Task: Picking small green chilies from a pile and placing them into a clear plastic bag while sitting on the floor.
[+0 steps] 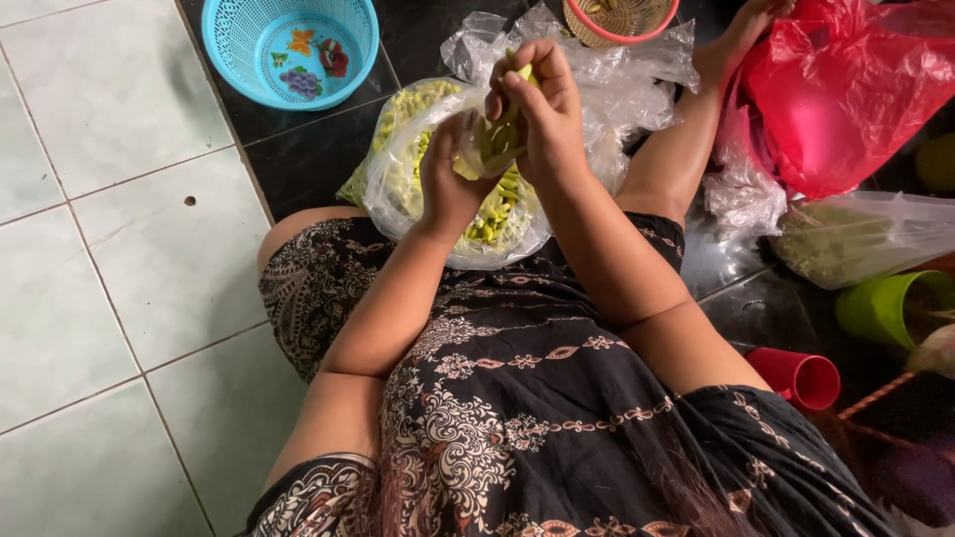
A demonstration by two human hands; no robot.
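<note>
1. I am gripping a green pod (pixel 500 134) with both hands: my left hand (pixel 450 177) is closing round its lower end, my right hand (pixel 542 109) is pinching its top.
2. I judge I am splitting it; next calls for prying it apart.
3. It is hovering above the clear bag of pods (pixel 438 199), its long axis running near upright, tip pointing away.

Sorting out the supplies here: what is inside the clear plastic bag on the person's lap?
The clear plastic bag holds yellow-green pods; both hands cover its middle, so its depth stays hidden.
</note>
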